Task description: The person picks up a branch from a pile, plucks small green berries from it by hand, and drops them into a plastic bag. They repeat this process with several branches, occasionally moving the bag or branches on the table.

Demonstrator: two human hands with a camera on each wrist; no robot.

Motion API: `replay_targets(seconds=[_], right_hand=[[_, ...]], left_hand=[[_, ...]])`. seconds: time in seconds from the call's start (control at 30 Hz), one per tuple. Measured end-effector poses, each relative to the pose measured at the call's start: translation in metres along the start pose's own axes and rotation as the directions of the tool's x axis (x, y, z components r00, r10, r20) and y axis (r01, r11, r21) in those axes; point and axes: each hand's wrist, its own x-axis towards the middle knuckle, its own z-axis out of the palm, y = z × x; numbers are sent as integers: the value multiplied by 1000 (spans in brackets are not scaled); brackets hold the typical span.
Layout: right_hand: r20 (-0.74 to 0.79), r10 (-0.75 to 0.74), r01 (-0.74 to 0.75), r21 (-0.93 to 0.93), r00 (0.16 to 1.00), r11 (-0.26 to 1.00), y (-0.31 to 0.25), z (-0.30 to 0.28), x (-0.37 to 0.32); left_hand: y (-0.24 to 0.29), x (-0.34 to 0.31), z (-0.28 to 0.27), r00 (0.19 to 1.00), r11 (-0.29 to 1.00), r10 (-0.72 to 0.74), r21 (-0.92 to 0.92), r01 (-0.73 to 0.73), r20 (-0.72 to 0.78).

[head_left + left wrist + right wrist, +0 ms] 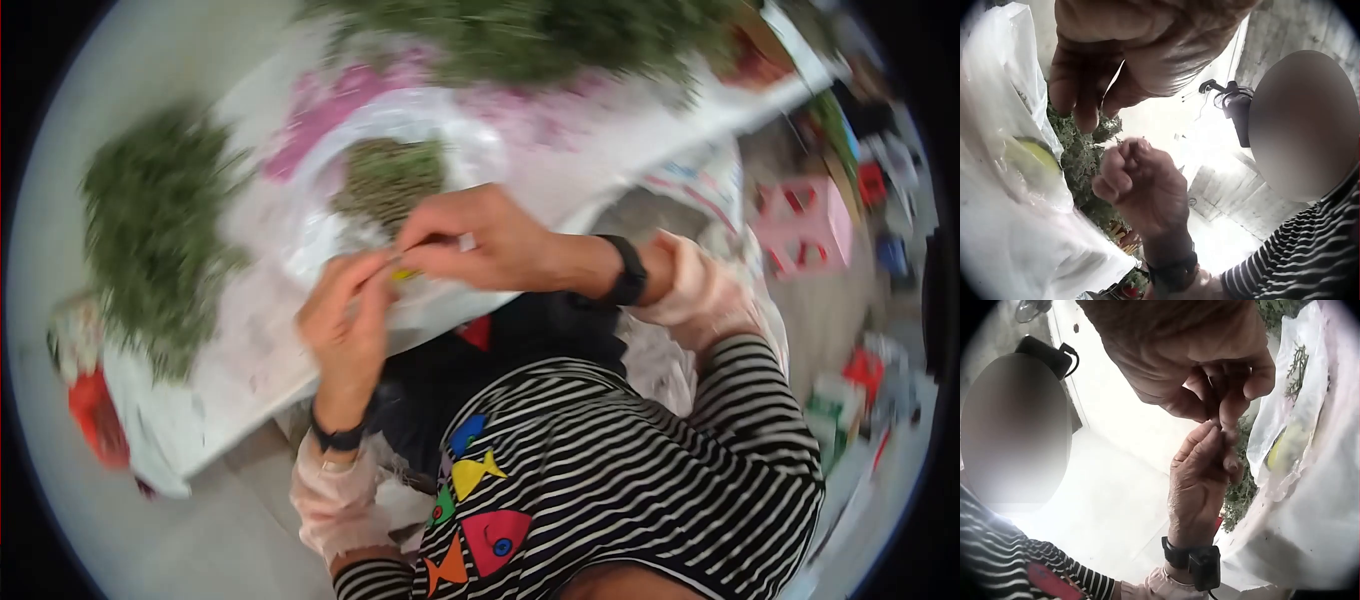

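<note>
My left hand (350,310) and right hand (485,240) meet at their fingertips over the near edge of a white plastic bag (470,135) on the table. Thumb and forefinger of each pinch at a small thin piece between them, mostly hidden by the fingers; its kind I cannot tell. In the right wrist view the left hand's (1194,478) fingertips come up against the right hand's. Curled fingers show on the right hand (1147,187) in the left wrist view. A heap of short green-brown plant bits (390,185) lies on the bag. Something yellow (1280,450) shows through the plastic.
Large piles of feathery green sprigs lie at the left (160,235) and far side (540,35) of the pink-stained white table covering (240,350). A red bag (98,415) hangs by the left edge. A pink crate (805,228) stands on the floor at right.
</note>
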Motion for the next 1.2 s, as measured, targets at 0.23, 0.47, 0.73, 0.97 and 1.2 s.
replay_targets(seconds=[0.23,0.47,0.73,0.97,1.2], right_hand=[[-70,316,-324,-244,946,914,-7,-58,-109],[382,762,-403,-677,523,616,42,-75,-388],[-9,462,-376,-595,887,710,-26,-109,-106],[133,-43,112,-579,990,808,-13,-76,37],[344,-132,340,-661,929,669,45,-28,88]], left_hand=[[-4,-5,-13,990,991,-132,12,132,53],[-18,34,-35,984,988,-97,136,77,150],[-43,98,-27,976,967,0,247,-55,220],[-62,103,-10,951,891,156,378,-252,266],[-71,103,-22,975,987,-5,159,-31,222]])
